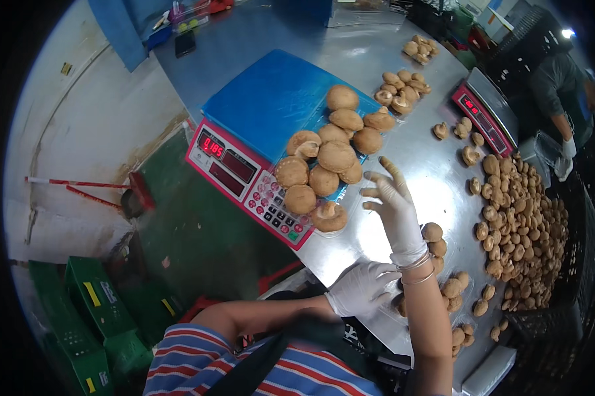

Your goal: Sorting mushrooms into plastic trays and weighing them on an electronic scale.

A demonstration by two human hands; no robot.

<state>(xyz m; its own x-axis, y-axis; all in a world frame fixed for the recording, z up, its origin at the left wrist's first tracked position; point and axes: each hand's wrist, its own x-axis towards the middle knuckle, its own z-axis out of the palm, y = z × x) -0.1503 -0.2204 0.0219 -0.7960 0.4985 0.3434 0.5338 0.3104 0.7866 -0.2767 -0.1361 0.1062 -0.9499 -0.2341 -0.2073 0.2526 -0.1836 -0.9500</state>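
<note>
Brown mushrooms (336, 156) lie in a clear plastic tray across the right end of the blue platform of a digital scale (272, 99), whose red display is lit. Just right of this tray, my right hand (390, 203) is gloved in white with its fingers spread and nothing in them. The fingertips of that glove look stained brown. My left hand (364, 289), also gloved, reaches low across my body, beside mushrooms (452, 292) on the metal table (327, 247). Its fingers are apart, partly over the table edge; my right wrist is close to them.
A large heap of mushrooms (520, 222) covers the right side, near a second scale (485, 119). Mushroom portions (404, 89) stand farther back. A gloved co-worker's hand (564, 161) is at a clear container (539, 153). Green crates (104, 302) stand on the floor at left.
</note>
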